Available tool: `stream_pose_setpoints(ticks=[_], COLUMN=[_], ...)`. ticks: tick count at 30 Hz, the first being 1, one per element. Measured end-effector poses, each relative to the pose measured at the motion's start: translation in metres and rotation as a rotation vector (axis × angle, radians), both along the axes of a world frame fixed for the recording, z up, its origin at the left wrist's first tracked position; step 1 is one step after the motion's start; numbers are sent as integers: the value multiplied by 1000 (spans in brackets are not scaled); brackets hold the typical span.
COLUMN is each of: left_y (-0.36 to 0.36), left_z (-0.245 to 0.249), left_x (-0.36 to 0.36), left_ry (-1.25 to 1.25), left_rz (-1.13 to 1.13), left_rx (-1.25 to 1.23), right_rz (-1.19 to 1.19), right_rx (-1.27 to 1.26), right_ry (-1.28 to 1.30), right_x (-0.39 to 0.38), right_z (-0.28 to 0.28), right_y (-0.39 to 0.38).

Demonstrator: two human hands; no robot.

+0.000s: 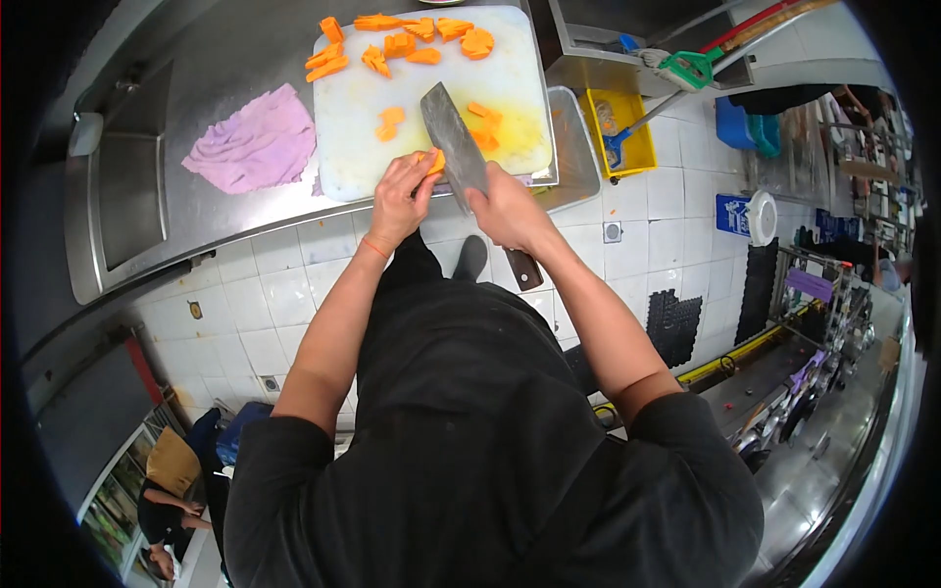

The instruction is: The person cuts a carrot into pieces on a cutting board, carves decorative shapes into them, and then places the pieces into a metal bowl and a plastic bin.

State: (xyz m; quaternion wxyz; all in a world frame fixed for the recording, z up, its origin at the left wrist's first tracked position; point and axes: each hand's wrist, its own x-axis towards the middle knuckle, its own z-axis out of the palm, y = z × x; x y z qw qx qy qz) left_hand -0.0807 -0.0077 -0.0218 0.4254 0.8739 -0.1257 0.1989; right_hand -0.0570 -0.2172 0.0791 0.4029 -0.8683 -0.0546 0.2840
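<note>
Centrally, L hand (400, 201) pinches a small orange carrot piece (435, 163) btwn bent fingertips, near the close edge of the white cutting board (348, 103). R hand (512, 208) grips the cleaver (453, 142), fingers closed at the blade/handle junction, thumb against the blade; the dark handle end shows below the hand. The blade slants over the board, just R of the held piece. Two loose chunks (390, 122) lie L of the blade; more cut pieces (484, 125) lie R of it, on a yellow-stained area. Carved carrot pcs. (399, 45) are spread along the board's far side. A crumpled lilac cloth (255, 142) lies on the steel counter (221, 208), L of the board, w/ a sink (135, 186) farther L. A yellow bin (639, 137) stands R of the counter.
</note>
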Motion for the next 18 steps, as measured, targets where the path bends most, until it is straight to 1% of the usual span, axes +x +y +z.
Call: stream_pose_setpoints(ticks=[2, 6, 8, 12, 14, 18], left_y=[0, -1, -1, -2, -3, -3], left_z=[-2, -3, -2, -4, -6, -7], left_x=[0, -1, -1, -1, -1, 2], left_ry=[-7, -10, -2, -12, -18, 28], left_rz=[1, 3, 2, 12, 16, 57], left_rx=[-1, -9, 0, 7, 22, -4], right_rz=[18, 52, 72, 39, 56, 11], right_rx=[-30, -93, -95, -101, -77, 2], right_ry=[69, -11, -11, 17, 54, -1], right_x=[6, 9, 13, 13, 16, 7], right_z=[23, 18, 13, 23, 24, 11], right_y=[5, 11, 13, 15, 14, -3])
